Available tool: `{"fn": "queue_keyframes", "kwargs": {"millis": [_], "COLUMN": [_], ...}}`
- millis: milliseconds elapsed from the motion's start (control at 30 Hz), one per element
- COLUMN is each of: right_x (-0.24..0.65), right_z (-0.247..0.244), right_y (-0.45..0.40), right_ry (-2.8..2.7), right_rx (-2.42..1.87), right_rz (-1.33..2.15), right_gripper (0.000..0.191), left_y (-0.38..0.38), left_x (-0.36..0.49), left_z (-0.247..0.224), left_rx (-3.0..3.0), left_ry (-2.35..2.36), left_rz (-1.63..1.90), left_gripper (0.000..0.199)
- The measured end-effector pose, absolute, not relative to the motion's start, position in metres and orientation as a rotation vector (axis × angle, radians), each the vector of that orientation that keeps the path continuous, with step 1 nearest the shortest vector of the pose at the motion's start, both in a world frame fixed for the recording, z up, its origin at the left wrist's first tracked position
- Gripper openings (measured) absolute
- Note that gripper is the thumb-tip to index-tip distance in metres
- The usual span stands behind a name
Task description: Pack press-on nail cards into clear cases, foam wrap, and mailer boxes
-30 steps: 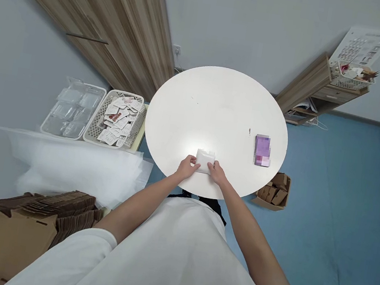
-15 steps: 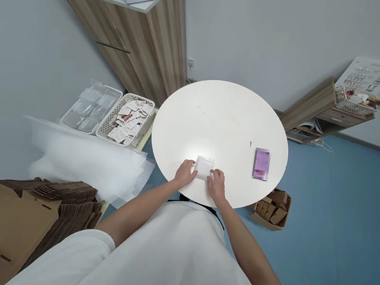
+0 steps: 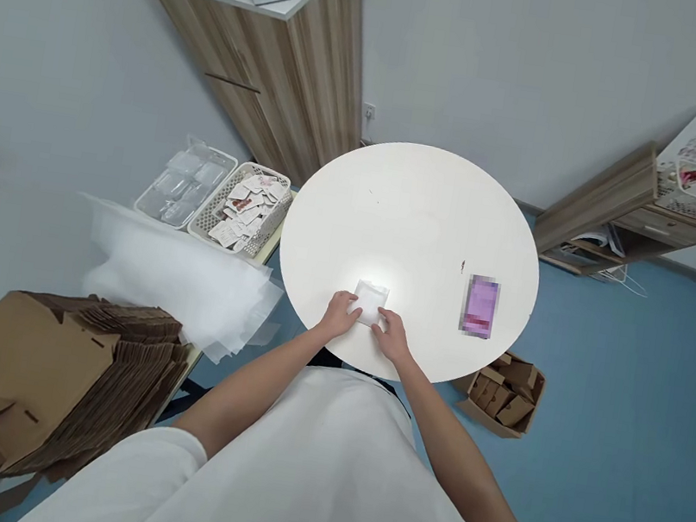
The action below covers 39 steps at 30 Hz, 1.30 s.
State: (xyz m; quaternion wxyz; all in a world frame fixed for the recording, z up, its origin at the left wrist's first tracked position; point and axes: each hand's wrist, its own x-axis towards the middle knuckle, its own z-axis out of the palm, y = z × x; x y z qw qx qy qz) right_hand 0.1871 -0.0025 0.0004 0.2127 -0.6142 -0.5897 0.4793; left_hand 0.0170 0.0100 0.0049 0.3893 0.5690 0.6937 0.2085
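Observation:
A small white square packet [image 3: 371, 302], apparently in translucent wrapping, lies on the white oval table [image 3: 419, 219] near its front edge. My left hand [image 3: 340, 316] grips its left side, thumb at the lower left corner. On the opposite edge, the fingers of my right hand [image 3: 390, 334] are bent around the lower right corner. Both hands rest low over the tabletop. What the wrapping holds cannot be made out.
A blurred purple object [image 3: 480, 307] lies at the table's right. To the left are a basket of printed cards [image 3: 249, 210], a tray of clear packs [image 3: 182, 184], translucent sheets [image 3: 176, 270] and stacked flat cardboard boxes [image 3: 56, 374]. An open carton [image 3: 504, 393] stands on the floor.
The whole view has shifted, showing more of the left side. Both hands keep hold of the packet, with my right hand's fingers slightly lower along its right edge.

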Motion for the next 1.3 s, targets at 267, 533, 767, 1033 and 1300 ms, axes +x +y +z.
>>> {"fn": "queue_keyframes", "kwargs": {"millis": [267,533,767,1033,1300], "right_x": [0.182,0.147,0.064,-0.026,-0.053], "right_z": [0.003,-0.006,-0.002,0.001,0.003], "right_y": [-0.001,0.012,0.067,0.137,0.168], "right_ry": [-1.15,-1.08,-1.136,-1.164,-1.2], "right_rx": [-1.759,-1.813,-1.687,-1.572,-1.599], "right_rz": [1.469,1.338,1.451,1.583,1.591], "right_gripper": [0.047,0.046,0.052,0.064,0.069], "left_y": [0.02,0.039,0.083,0.137,0.172], "left_x": [0.008,-0.005,-0.089,-0.175,-0.203], "left_z": [0.011,0.002,-0.001,-0.012,-0.013], "left_rx": [1.171,1.199,1.164,1.286,1.284], "left_ry": [1.874,1.796,1.852,1.828,1.786], "left_rz": [0.407,0.486,0.626,0.775,0.783], "left_gripper": [0.044,0.03,0.017,0.037,0.041]}}
